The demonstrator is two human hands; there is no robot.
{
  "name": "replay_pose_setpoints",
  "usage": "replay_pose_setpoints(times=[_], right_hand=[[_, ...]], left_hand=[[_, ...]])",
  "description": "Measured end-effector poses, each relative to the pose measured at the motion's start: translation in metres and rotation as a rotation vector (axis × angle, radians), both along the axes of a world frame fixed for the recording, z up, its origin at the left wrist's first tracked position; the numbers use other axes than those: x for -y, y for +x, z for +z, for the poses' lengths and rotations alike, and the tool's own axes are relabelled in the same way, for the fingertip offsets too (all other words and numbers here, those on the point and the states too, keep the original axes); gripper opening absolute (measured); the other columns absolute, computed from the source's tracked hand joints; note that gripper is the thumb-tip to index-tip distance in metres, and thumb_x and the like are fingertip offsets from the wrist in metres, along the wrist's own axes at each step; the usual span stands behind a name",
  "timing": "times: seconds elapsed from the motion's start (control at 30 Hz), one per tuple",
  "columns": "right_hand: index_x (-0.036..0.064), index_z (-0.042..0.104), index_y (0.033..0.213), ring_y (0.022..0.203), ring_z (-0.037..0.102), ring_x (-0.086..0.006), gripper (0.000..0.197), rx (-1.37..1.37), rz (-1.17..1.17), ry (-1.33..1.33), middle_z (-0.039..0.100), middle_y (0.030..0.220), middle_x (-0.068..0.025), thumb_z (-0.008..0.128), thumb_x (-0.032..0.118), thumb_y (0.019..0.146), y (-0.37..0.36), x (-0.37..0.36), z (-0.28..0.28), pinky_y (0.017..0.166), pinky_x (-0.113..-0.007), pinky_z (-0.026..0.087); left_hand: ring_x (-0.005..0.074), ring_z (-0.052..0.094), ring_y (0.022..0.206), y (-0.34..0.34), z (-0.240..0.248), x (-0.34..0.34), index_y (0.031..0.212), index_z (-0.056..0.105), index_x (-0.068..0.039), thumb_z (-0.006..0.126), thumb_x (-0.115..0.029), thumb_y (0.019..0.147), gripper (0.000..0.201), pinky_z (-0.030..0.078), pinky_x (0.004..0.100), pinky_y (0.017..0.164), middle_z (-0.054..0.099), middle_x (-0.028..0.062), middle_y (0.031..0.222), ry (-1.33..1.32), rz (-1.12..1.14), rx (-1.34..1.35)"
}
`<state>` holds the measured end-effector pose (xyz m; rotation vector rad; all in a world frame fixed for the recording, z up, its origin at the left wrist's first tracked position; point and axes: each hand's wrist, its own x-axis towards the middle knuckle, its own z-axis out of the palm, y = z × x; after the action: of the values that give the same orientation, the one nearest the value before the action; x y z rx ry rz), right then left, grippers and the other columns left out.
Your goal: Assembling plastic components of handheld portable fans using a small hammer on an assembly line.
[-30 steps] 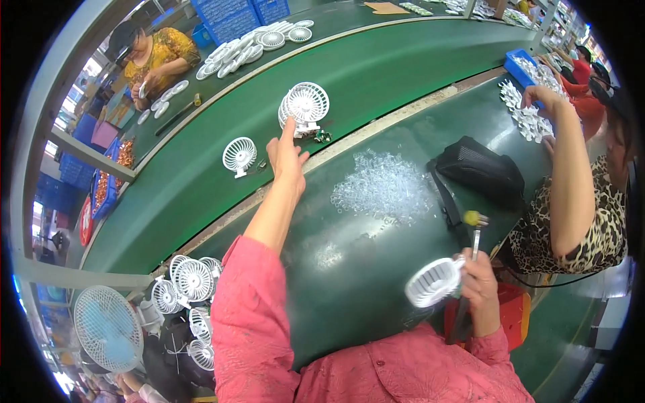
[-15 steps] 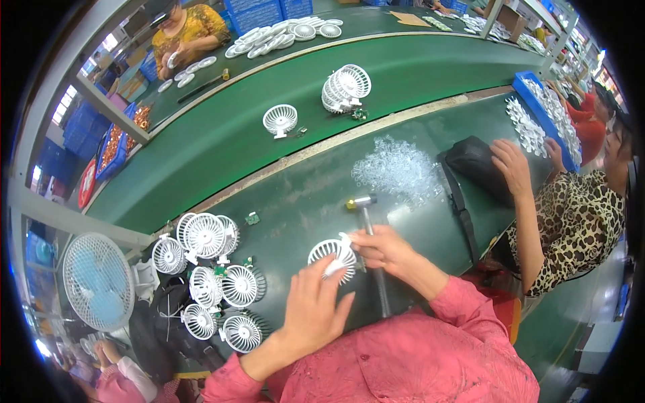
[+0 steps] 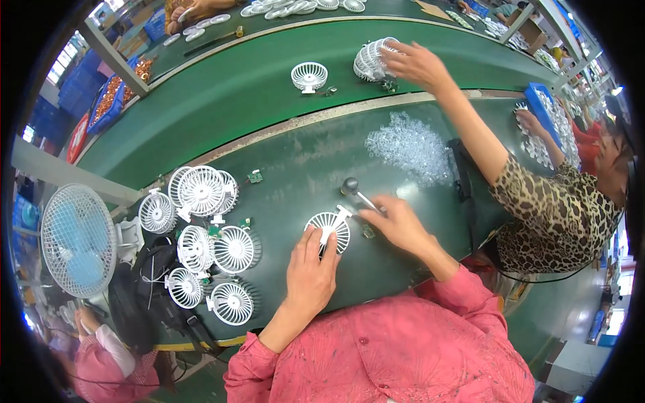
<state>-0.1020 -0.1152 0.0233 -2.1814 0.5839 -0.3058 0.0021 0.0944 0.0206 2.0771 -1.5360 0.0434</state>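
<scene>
My left hand (image 3: 310,272) holds a round white fan grille (image 3: 341,232) down on the green table, its fingers over the middle of the ribs. The grille's short stem (image 3: 345,211) points away to the right. Closed around the handle of a small hammer (image 3: 364,200) is my right hand (image 3: 402,225). The hammer's dark round head is beyond the grille, and the rest of its handle is hidden by my hand. A small circuit board (image 3: 367,232) lies beside the grille, close to my right hand.
Several white grilles (image 3: 234,249) with green boards stand at the left, near a desk fan (image 3: 79,240). Clear small plastic parts (image 3: 410,149) are heaped beyond my right hand. A co-worker's arm (image 3: 463,117) reaches across to grilles (image 3: 370,62) on the green conveyor (image 3: 248,107).
My right hand has gone from the grille's stem to the hammer, whose head is now turned and tilted. The co-worker's hand has moved from the black bag to the grilles on the conveyor.
</scene>
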Motion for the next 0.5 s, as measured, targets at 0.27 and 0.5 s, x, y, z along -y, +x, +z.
replay_pose_setpoints(times=[0.27, 0.5], right_hand=[[-0.0034, 0.058, 0.116, 0.063, 0.058, -0.0198, 0.024, 0.239, -0.02, 0.027, 0.06, 0.078, -0.0131, 0.05, 0.013, 0.1, -0.022, -0.041, 0.045, 0.06, -0.037, 0.047], [-0.0025, 0.062, 0.095, 0.056, 0.053, -0.0136, 0.031, -0.094, -0.307, 0.136, 0.057, 0.06, -0.0059, 0.053, 0.027, 0.1, -0.03, 0.01, 0.012, 0.054, -0.034, 0.043]], left_hand=[[0.0401, 0.05, 0.117, 0.003, -0.001, 0.002, 0.119, 0.059, 0.002, 0.07, -0.009, 0.08, 0.043, 0.047, 0.0461, 0.092, 0.051, 0.0214, 0.123, -0.055, -0.017, -0.047], [0.0398, 0.049, 0.118, 0.011, 0.005, -0.011, 0.119, 0.06, -0.001, 0.07, -0.008, 0.079, 0.042, 0.044, 0.0474, 0.094, 0.051, 0.0191, 0.124, -0.006, -0.017, -0.104]])
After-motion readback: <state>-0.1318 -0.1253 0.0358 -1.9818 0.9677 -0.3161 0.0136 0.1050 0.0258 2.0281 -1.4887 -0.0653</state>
